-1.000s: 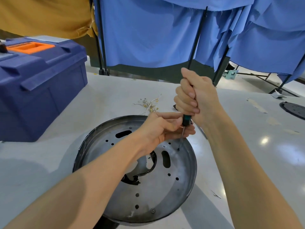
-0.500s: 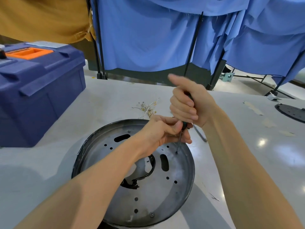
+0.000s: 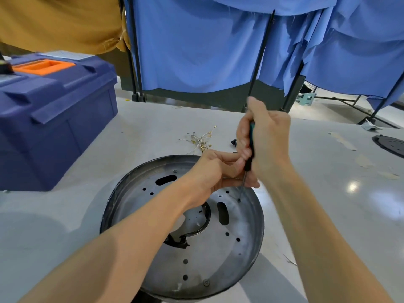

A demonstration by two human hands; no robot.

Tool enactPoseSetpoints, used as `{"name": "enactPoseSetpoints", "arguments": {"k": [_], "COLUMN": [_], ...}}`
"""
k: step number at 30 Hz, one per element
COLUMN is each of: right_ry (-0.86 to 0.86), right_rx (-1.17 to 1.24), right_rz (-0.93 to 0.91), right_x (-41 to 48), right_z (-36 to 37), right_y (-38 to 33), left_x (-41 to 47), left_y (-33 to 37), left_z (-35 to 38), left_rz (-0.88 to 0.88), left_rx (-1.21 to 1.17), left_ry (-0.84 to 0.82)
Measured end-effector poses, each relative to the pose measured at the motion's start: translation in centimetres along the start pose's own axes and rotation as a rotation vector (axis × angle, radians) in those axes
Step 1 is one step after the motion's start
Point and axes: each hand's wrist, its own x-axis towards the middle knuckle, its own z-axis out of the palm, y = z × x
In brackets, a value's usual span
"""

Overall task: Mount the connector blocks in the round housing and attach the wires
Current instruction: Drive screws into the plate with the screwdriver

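A round, shallow housing of dark grey metal (image 3: 218, 259), its floor pierced with small holes and oblong slots, lies open side up on the pale grey table (image 3: 91, 141), directly below both forearms. The right hand (image 3: 267, 138) is wrapped in a fist round a screwdriver with a black and teal handle (image 3: 251, 147), which stands nearly upright with its tip set in a small hole (image 3: 239, 200) near the far right rim of the housing floor. The left hand (image 3: 215, 171) reaches over the housing, fingers curled, with thumb and fingertips closed on the screwdriver's thin metal shaft just under the handle. A loose bundle of thin pale wires with gold-coloured terminals (image 3: 201, 138) lies on the table just beyond the housing, untouched. A large dark blue plastic toolbox with an orange inset in its lid (image 3: 54, 119) stands at the far left of the table. Blue cloth (image 3: 196, 51) hangs on black frames behind, and a black round plate (image 3: 390, 145) lies at the right edge.
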Motion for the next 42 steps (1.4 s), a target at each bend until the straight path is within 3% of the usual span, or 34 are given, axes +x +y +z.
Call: {"name": "enactPoseSetpoints", "arguments": {"k": [3,5,7,14,17,20,22,26,29,32,38,40,42], "right_ry": [-0.531,-0.632,-0.538,0.179,0.271,0.282,0.130,-0.385,-0.559,-0.429,0.242,0.280,0.138], "right_rx": [0.210,0.219,0.189,0.008,-0.040,0.003,0.040,0.035,0.141,0.126,-0.157,-0.160,-0.017], "right_rz": [0.336,0.353,0.303,-0.086,-0.143,-0.009,0.107,0.294,0.305,0.227,-0.164,-0.227,-0.098], "right_x": [1.8,1.8,1.3,-1.0,-1.5,-0.4,0.3,1.7,2.2,1.5,-0.1,-1.0,-0.7], "right_z": [-2.5,-2.8,-1.9,1.0,1.3,0.1,-1.1,-2.5,-2.2,-1.0,1.2,0.9,-0.4], "right_y": [-1.7,-1.6,-1.1,-0.2,0.1,-0.2,-0.5,-1.8,-1.9,-1.0,0.4,0.6,0.0], "left_x": [0.2,0.2,0.1,0.0,-0.2,0.0,0.3,0.3,-0.1,-0.1,0.1,0.2,0.3], "left_y": [-0.4,-0.5,-0.5,-0.3,-0.1,-0.4,-0.7,-0.7,-0.6,-0.5,-0.3,-0.6,-0.6], "left_z": [0.0,-0.3,-0.8,-0.5,-0.6,0.0,0.0,-0.5,-0.6,-1.2,-0.2,-0.1,0.0], "left_rz": [-0.033,-0.048,-0.047,-0.015,-0.022,-0.040,-0.040,-0.057,-0.056,-0.032,0.004,0.001,-0.017], "left_rx": [0.008,-0.008,-0.035,-0.059,-0.057,-0.049,-0.008,-0.013,-0.045,-0.077,-0.037,0.013,0.027], "left_ry": [-0.047,-0.073,-0.062,-0.017,-0.052,-0.057,-0.008,-0.012,-0.058,-0.073,-0.018,-0.032,-0.036]}}
